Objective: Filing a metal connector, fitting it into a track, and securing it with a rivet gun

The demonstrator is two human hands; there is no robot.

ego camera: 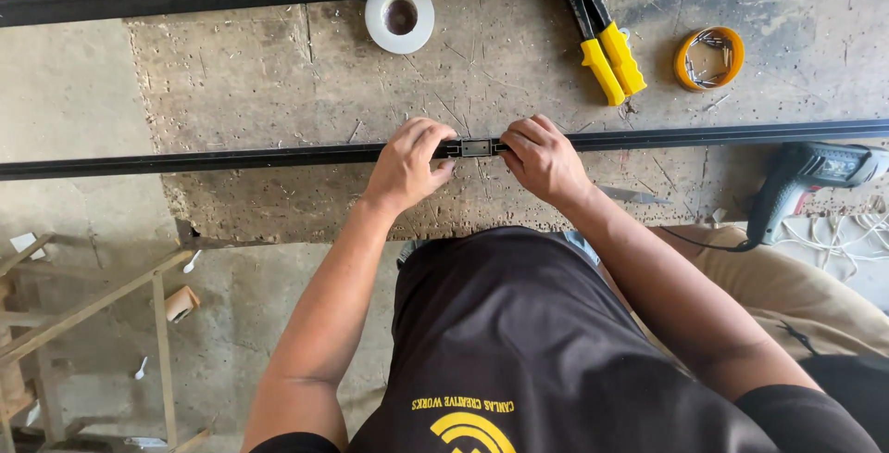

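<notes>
Where the long black metal rail (231, 157) crosses the concrete workbench (259, 73) from side to side, near its front edge, both hands clamped on it. Left hand (405, 167) curled over rail, fingers wrapped down the far side, thumb at front. Right hand (544, 160) likewise closed around rail, fingertips pinching close to a small grey metal fitting (476, 147) seated in the channel between the two hands. Rail slim, dark, straight, matte. Toward back edge: white tape roll (400, 16), yellow-handled pliers (604, 45), orange lid of screws (708, 58). At right edge, green power drill (807, 180) lying on its side, cord trailing.
</notes>
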